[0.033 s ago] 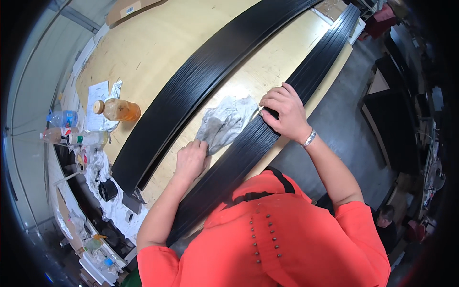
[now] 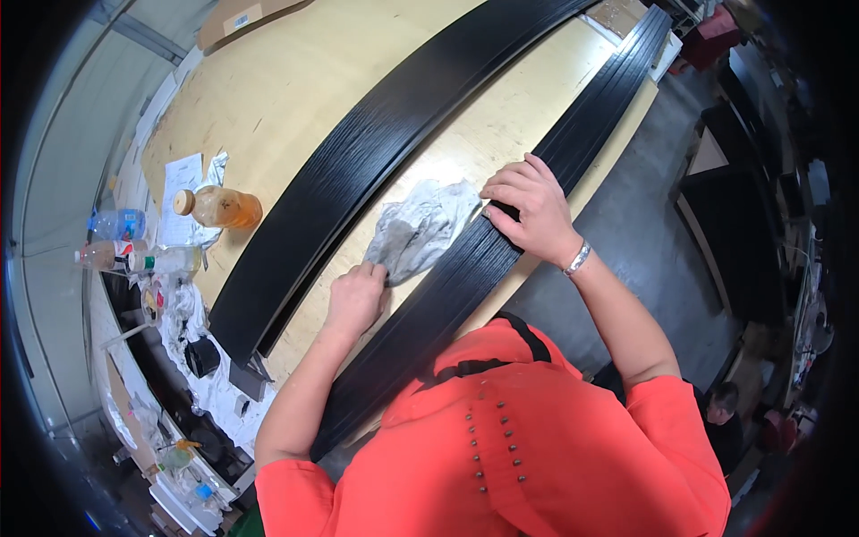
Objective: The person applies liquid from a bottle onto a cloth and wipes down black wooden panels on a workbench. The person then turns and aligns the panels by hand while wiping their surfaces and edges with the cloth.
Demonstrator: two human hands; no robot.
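Note:
A long black board with a grained, ridged face [image 2: 465, 273] runs diagonally across the table edge in front of me. My right hand [image 2: 534, 208] is wrapped over its middle, fingers on the far edge and thumb on the top face. Between this board and a second one lies a crumpled whitish cloth [image 2: 420, 224] with grey smudges. My left hand [image 2: 358, 300] is closed at the cloth's near left corner, knuckles up, beside the board's far edge. Its fingertips are partly hidden. Farther off, the second, wider black board [image 2: 358, 152] lies parallel to the first.
A bottle of amber liquid [image 2: 224, 208] stands left of the wider board, near a paper sheet [image 2: 182, 183]. More plastic bottles [image 2: 116, 222] are at the far left. Dark panels [image 2: 734, 242] lean at the right, beyond the grey floor. A person [image 2: 721, 413] is at the lower right.

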